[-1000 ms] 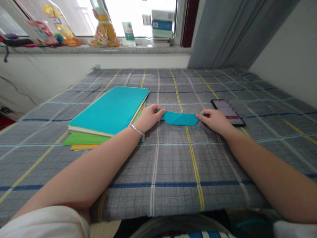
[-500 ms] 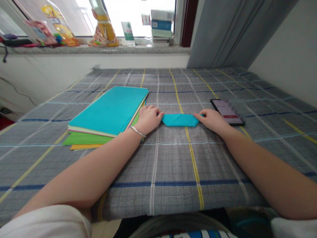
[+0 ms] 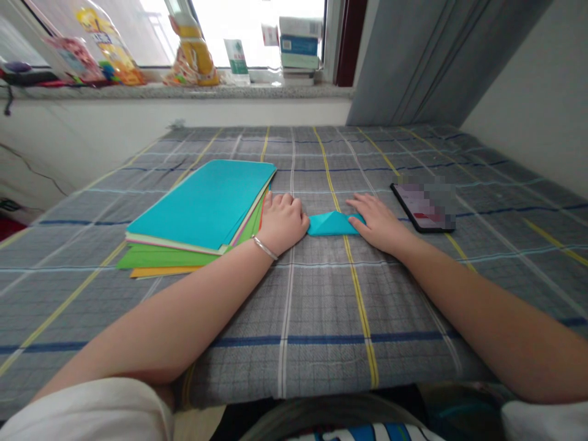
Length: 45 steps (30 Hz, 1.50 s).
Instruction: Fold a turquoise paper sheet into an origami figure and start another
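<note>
A folded strip of bright blue paper (image 3: 332,223) lies on the checked cloth with a small raised peak along its far edge. My left hand (image 3: 285,222), wearing a silver bangle, is closed at the strip's left end with bent fingers, the thumb side against the paper. That end is hidden by the hand. Over the strip's right end rests my right hand (image 3: 375,222), open, its fingers spread and reaching forward on the cloth, the thumb lying on the paper.
Left of my left hand is a stack of coloured sheets (image 3: 206,202), blue on top with green and orange edges below. A phone (image 3: 420,209) lies beyond my right hand. Bags and boxes (image 3: 299,46) stand on the windowsill (image 3: 257,92).
My right hand has let go of its pinch, spread its fingers and moved left over the paper. My left hand has shifted slightly right. The strip's far edge now rises to a peak.
</note>
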Available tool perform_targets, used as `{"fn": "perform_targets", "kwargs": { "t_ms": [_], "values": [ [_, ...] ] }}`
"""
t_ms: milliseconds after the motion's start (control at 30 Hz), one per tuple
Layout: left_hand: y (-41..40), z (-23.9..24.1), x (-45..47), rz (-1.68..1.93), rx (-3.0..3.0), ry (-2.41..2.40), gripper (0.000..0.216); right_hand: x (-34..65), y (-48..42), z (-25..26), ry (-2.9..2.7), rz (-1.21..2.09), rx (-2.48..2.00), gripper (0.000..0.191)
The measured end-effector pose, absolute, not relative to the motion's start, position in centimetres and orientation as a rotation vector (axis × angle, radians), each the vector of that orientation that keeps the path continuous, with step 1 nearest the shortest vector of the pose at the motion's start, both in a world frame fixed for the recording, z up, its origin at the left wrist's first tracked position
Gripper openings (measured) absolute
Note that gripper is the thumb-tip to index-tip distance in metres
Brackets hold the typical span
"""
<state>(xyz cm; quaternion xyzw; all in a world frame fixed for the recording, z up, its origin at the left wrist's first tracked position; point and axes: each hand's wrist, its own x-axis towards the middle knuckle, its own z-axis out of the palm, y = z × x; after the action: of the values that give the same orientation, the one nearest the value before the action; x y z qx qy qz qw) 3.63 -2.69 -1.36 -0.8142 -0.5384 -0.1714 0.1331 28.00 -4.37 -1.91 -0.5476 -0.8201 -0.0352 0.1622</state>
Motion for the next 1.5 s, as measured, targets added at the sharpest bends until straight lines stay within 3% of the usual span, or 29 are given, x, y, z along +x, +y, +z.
{"fn": "perform_targets", "kwargs": {
  "t_ms": [267,700,1067,1500],
  "values": [
    [-2.0,-1.8,3.9,-0.701,-2.951,-1.089,0.043,26.7,-4.9,-1.5,-2.557,-0.03,-1.362,0.054],
    [-3.7,-2.0,6.5,-0.293,-2.84,-1.383,0.053,26.2,-4.7,-2.3,-2.675,0.099,-1.332,0.059],
    [-4.3,-1.4,6.5,-0.156,-2.78,-1.528,0.062,26.0,-4.8,-2.5,-2.713,0.103,-1.395,0.067],
    [-4.4,-1.2,4.3,-0.012,-2.683,-1.569,0.056,26.9,-5.4,-2.1,-2.711,0.076,-1.541,0.07]
  ]
}}
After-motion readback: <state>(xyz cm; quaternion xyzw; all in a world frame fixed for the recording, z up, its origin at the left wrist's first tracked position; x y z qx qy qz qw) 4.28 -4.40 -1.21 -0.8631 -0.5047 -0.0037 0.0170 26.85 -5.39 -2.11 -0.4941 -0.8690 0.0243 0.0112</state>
